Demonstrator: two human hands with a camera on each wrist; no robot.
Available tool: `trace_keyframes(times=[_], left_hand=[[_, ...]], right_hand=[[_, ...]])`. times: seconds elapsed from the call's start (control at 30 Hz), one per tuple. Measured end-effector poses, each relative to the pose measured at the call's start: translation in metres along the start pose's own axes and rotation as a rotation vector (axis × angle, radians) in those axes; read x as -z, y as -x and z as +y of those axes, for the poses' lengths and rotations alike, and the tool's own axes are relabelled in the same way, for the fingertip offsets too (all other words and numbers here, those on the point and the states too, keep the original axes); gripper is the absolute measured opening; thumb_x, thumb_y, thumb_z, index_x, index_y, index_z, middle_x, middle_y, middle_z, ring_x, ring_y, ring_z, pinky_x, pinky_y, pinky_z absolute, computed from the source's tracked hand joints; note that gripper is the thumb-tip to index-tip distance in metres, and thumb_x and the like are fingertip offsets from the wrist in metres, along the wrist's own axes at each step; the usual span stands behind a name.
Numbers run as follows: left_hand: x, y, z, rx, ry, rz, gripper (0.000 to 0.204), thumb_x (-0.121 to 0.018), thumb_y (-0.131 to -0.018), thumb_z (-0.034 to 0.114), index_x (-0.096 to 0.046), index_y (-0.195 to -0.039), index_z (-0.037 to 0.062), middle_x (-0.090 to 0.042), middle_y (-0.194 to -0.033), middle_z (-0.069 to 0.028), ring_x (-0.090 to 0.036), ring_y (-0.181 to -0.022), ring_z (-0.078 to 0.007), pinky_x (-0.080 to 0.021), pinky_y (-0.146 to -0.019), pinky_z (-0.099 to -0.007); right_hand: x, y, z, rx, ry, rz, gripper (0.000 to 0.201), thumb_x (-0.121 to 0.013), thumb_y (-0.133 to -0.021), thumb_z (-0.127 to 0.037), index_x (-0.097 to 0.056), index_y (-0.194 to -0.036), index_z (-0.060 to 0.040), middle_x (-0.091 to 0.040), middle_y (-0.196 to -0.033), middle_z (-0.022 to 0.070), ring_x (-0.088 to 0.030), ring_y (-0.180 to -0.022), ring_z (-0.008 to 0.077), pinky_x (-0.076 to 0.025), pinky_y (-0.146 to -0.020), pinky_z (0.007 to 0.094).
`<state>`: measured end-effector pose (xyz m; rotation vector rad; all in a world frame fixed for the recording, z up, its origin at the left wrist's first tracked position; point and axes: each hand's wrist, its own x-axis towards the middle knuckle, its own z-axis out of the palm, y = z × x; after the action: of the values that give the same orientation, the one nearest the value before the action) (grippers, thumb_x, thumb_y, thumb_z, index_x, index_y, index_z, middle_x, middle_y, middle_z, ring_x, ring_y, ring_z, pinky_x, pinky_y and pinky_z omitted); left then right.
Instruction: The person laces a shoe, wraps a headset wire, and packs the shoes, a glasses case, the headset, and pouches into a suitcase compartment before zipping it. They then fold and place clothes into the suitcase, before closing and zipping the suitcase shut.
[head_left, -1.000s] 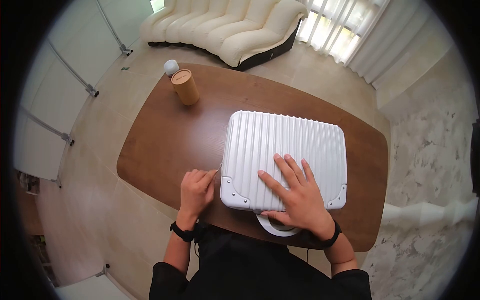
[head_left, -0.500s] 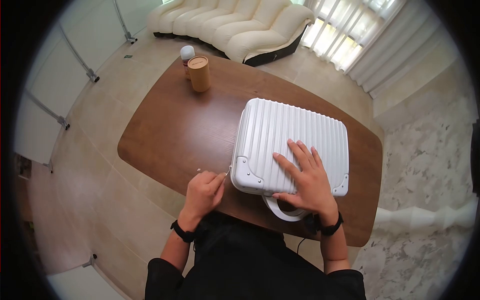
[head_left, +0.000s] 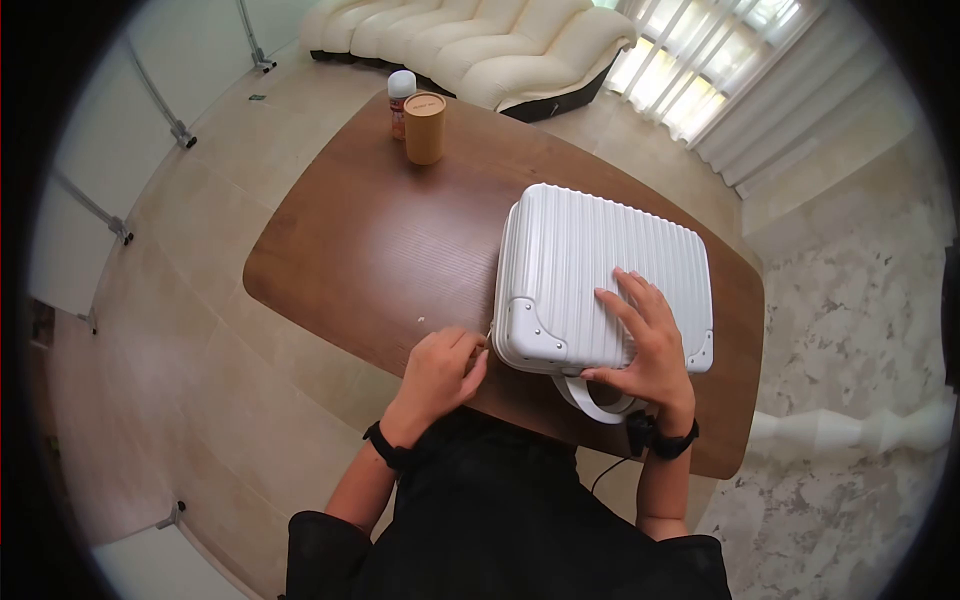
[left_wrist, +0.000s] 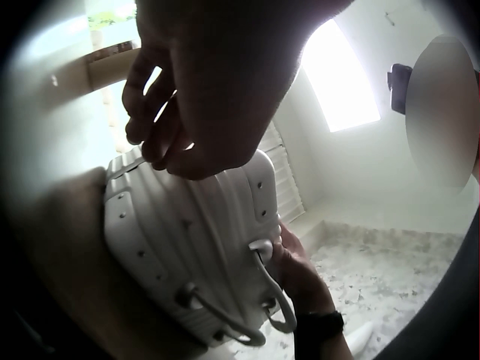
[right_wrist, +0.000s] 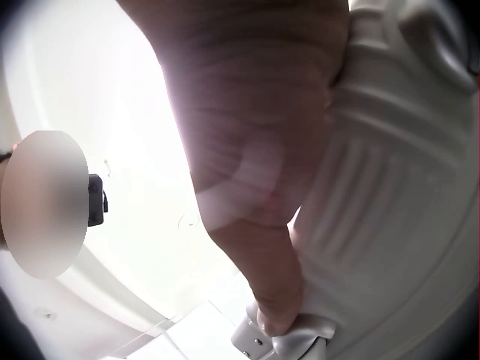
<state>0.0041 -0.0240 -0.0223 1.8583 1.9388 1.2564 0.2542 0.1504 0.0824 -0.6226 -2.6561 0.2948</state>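
Note:
A white ribbed hard case (head_left: 600, 270) lies on the wooden table, its handle (head_left: 590, 400) toward the person. At the case's left side, the left hand (head_left: 440, 370) pinches a small zipper pull, mostly hidden by the fingers; the left wrist view shows this hand (left_wrist: 210, 105) with curled fingers at the case's side (left_wrist: 180, 225). The right hand (head_left: 650, 345) rests on the lid with spread fingers, its thumb at the edge above the handle. In the right wrist view the right hand (right_wrist: 247, 150) covers part of the case (right_wrist: 390, 195).
A brown cylindrical container (head_left: 425, 130) and a white-capped bottle (head_left: 398, 105) stand at the back left of the wooden table (head_left: 340, 220). A tiny pale piece (head_left: 421, 320) lies near the left hand. Beyond the table is a cream sofa (head_left: 470, 45).
In the head view the case, containers and both hands have shifted up and rightward as the view moved. The left hand has stayed at the case's left side, the right hand on its lid.

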Motion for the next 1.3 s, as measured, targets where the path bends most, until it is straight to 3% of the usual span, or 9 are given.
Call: trace_keyframes(times=[0.23,0.3,0.43,0.5,0.7,0.87,1.03,1.07,1.3], left_hand=[[-0.019,0.003,-0.010,0.052,0.142,-0.040,0.043,-0.074,-0.090,0.015,-0.057,-0.127,0.0010,-0.064,-0.104,-0.0177,-0.065,-0.092,-0.0334,-0.054,-0.082,-0.0424],[-0.007,0.004,0.000,0.285,0.370,-0.228,0.057,-0.081,-0.088,0.021,-0.052,-0.133,0.0003,-0.063,-0.109,-0.0174,-0.066,-0.096,-0.0277,-0.055,-0.084,-0.0404],[-0.022,-0.001,-0.008,0.293,0.377,-0.165,0.065,-0.087,-0.084,0.025,-0.053,-0.135,0.0017,-0.063,-0.107,-0.0134,-0.066,-0.094,-0.0240,-0.055,-0.083,-0.0388],[-0.028,-0.003,-0.018,0.289,0.350,-0.121,0.068,-0.088,-0.082,0.035,-0.053,-0.131,0.0033,-0.066,-0.114,-0.0168,-0.071,-0.095,-0.0329,-0.057,-0.082,-0.0441],[-0.004,-0.062,-0.041,0.329,0.191,-0.139,0.055,-0.082,-0.088,0.030,-0.056,-0.129,0.0048,-0.066,-0.113,-0.0144,-0.070,-0.093,-0.0312,-0.056,-0.081,-0.0424],[0.009,-0.100,-0.071,0.269,0.292,-0.219,0.043,-0.066,-0.098,0.015,-0.055,-0.138,0.0033,-0.060,-0.126,-0.0184,-0.066,-0.096,-0.0327,-0.055,-0.088,-0.0414],[-0.012,-0.112,-0.085,0.111,0.219,-0.130,0.041,-0.061,-0.100,0.008,-0.055,-0.140,0.0026,-0.062,-0.118,-0.0165,-0.065,-0.095,-0.0281,-0.054,-0.087,-0.0386],[-0.015,-0.113,-0.087,0.081,0.262,-0.130,0.039,-0.059,-0.100,0.007,-0.056,-0.138,0.0020,-0.062,-0.117,-0.0173,-0.065,-0.096,-0.0302,-0.053,-0.088,-0.0395],[-0.018,-0.117,-0.093,0.104,0.243,-0.140,0.014,-0.059,-0.100,0.010,-0.064,-0.109,0.0007,-0.066,-0.105,-0.0189,-0.064,-0.092,-0.0395,-0.050,-0.085,-0.0435]], right_hand=[[0.000,0.000,-0.005,0.009,0.005,0.010,0.088,-0.091,-0.063,-0.055,-0.069,-0.133,-0.0083,-0.057,-0.147,0.0199,-0.052,-0.136,0.0430,-0.040,-0.116,0.0533],[0.001,0.002,-0.007,-0.017,0.025,0.046,0.086,-0.091,-0.062,-0.056,-0.070,-0.130,-0.0073,-0.060,-0.144,0.0189,-0.056,-0.132,0.0420,-0.043,-0.112,0.0522],[0.001,0.000,-0.006,-0.008,0.040,0.063,0.085,-0.090,-0.063,-0.058,-0.071,-0.128,-0.0069,-0.063,-0.141,0.0176,-0.057,-0.131,0.0415,-0.044,-0.110,0.0518],[0.001,-0.001,-0.008,0.018,0.066,0.080,0.079,-0.090,-0.066,-0.052,-0.071,-0.127,-0.0059,-0.066,-0.137,0.0165,-0.059,-0.130,0.0389,-0.046,-0.108,0.0495],[-0.013,-0.043,0.002,-0.035,0.013,0.159,0.062,-0.090,-0.074,-0.037,-0.071,-0.123,-0.0040,-0.069,-0.133,0.0160,-0.063,-0.126,0.0349,-0.048,-0.106,0.0448],[-0.022,-0.058,0.012,-0.025,0.061,0.169,0.059,-0.088,-0.078,-0.036,-0.070,-0.123,-0.0040,-0.068,-0.132,0.0165,-0.062,-0.127,0.0363,-0.043,-0.110,0.0499],[-0.018,-0.063,0.005,-0.112,0.143,0.026,0.080,-0.089,-0.074,-0.042,-0.061,-0.139,-0.0056,-0.052,-0.149,0.0243,-0.048,-0.139,0.0434,-0.035,-0.115,0.0590],[-0.021,-0.062,0.006,-0.161,0.186,-0.019,0.091,-0.090,-0.070,-0.045,-0.056,-0.145,-0.0082,-0.044,-0.155,0.0267,-0.041,-0.144,0.0470,-0.031,-0.118,0.0611],[-0.016,-0.067,0.011,-0.224,0.189,-0.050,0.093,-0.092,-0.066,-0.047,-0.059,-0.145,-0.0116,-0.048,-0.155,0.0252,-0.043,-0.143,0.0485,-0.032,-0.118,0.0629]])
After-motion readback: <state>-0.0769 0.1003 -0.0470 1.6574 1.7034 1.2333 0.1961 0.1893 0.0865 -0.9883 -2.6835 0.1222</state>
